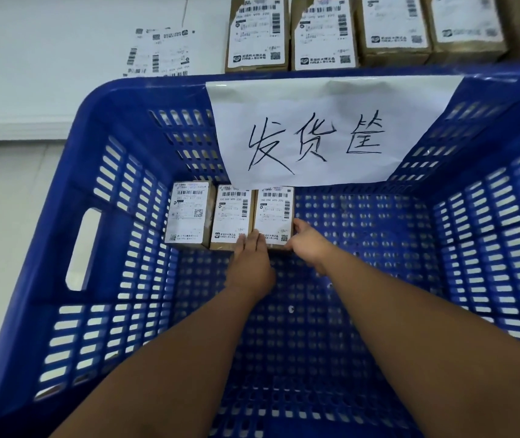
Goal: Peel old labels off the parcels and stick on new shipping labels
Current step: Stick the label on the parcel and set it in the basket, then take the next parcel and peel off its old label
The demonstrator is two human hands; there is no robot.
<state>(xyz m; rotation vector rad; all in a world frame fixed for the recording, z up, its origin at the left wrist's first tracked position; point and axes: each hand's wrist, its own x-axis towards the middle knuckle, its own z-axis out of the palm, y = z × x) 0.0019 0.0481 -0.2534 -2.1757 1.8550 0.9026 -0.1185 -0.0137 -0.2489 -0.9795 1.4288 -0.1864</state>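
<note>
Three small brown parcels with white shipping labels lie side by side on the floor of a big blue crate [100, 99], against its far wall. Both my arms reach down into the crate to the right parcel [274, 208]. My left hand [252, 260] lies flat with its fingertips on the parcel's near left edge, next to the middle parcel [232, 213]. My right hand [306, 240] grips the parcel's near right corner. The left parcel [189, 213] stands untouched.
A white paper sign [315, 131] with handwritten characters hangs over the crate's far wall. Behind the crate, on a white table [47, 58], stand several labelled brown parcels [257, 34] in a row and a loose sheet of labels [160, 53]. The crate's floor to the right is bare.
</note>
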